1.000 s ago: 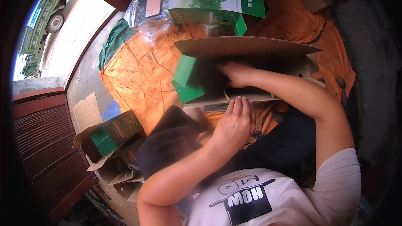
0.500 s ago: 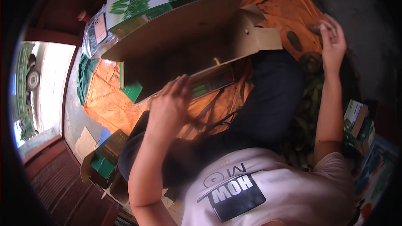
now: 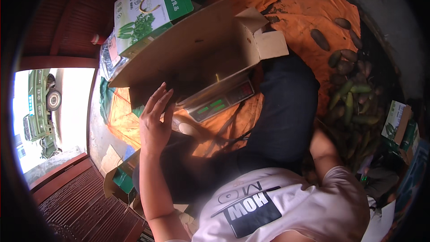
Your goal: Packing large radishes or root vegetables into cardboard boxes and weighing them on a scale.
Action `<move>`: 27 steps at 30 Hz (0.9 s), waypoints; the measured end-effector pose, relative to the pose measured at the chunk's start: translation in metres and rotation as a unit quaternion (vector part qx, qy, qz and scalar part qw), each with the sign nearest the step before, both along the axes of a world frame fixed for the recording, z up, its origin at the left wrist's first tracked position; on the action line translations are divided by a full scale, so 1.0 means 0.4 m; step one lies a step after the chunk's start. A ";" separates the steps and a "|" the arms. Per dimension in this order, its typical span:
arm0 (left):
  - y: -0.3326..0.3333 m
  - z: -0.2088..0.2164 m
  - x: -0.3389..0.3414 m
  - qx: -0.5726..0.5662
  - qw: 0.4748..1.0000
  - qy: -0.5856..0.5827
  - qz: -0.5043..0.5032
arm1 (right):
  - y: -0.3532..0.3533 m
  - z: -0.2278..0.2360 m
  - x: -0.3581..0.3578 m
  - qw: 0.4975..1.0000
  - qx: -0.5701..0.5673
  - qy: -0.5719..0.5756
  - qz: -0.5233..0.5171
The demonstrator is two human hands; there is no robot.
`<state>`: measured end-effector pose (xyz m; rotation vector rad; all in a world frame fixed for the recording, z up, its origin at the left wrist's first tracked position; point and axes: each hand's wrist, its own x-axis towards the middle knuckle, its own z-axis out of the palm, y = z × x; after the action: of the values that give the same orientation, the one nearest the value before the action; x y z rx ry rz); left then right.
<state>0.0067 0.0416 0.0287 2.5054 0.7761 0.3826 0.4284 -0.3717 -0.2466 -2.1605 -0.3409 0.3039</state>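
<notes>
My left hand (image 3: 156, 118) is raised with its fingers apart, just beside the near left corner of an open cardboard box (image 3: 251, 45). Whether a fingertip touches the box I cannot tell. Inside, the box is dark, with a small yellow bit at its near wall. Under its near side sits a digital scale (image 3: 219, 107) with green and red display panels. Of my right arm (image 3: 323, 149) only the part near the elbow shows; my leg hides the hand. Beyond that arm lies a heap of green, cucumber-like vegetables (image 3: 349, 103) and brown oval ones (image 3: 346, 67).
An orange sheet (image 3: 304, 0) covers the floor, with a few brown vegetables (image 3: 320, 39) scattered on it. A green-and-white carton (image 3: 145, 11) with a cord handle stands behind the box. Smaller cartons (image 3: 393, 118) are at the right. A green vehicle (image 3: 40, 107) shows through the doorway.
My left hand has come off the box's near edge and moved left. My right hand, raised at the far right by the brown vegetables before, has dropped out of sight behind my leg.
</notes>
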 end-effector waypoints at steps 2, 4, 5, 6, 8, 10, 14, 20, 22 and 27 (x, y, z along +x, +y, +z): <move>0.004 0.000 0.007 0.007 1.000 0.000 0.006 | 0.004 -0.015 0.009 1.000 0.000 -0.011 -0.007; 0.010 -0.001 0.012 0.011 1.000 -0.002 0.019 | 0.001 -0.025 0.012 1.000 -0.003 -0.024 -0.017; 0.012 0.000 0.014 0.013 1.000 -0.001 0.017 | -0.008 -0.025 0.015 0.999 -0.007 -0.030 -0.022; 0.016 0.000 0.015 0.010 1.000 -0.002 0.026 | -0.017 -0.024 0.018 0.999 -0.012 -0.037 -0.027; 0.023 0.000 0.023 0.018 0.999 0.005 0.031 | -0.032 -0.019 0.023 0.998 -0.021 -0.052 -0.036; 0.031 0.003 0.041 0.024 0.999 0.009 0.023 | -0.044 -0.014 0.028 0.996 -0.031 -0.068 -0.044; 0.032 -0.002 0.062 0.017 1.000 0.007 0.015 | -0.068 -0.006 0.016 0.993 -0.054 -0.094 -0.052; 0.040 -0.013 0.054 0.026 0.999 0.014 0.013 | -0.078 -0.014 -0.003 0.987 -0.081 -0.132 -0.049; 0.040 -0.015 0.053 0.028 0.999 0.013 0.011 | -0.075 -0.019 -0.007 0.984 -0.087 -0.146 -0.044; 0.040 -0.013 0.044 0.020 1.000 0.017 0.010 | -0.046 -0.011 -0.008 0.978 -0.098 -0.183 -0.024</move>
<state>0.0241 0.0576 0.0235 2.5489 0.8141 0.3676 0.4253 -0.3903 -0.2510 -2.4153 -0.4810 -0.0981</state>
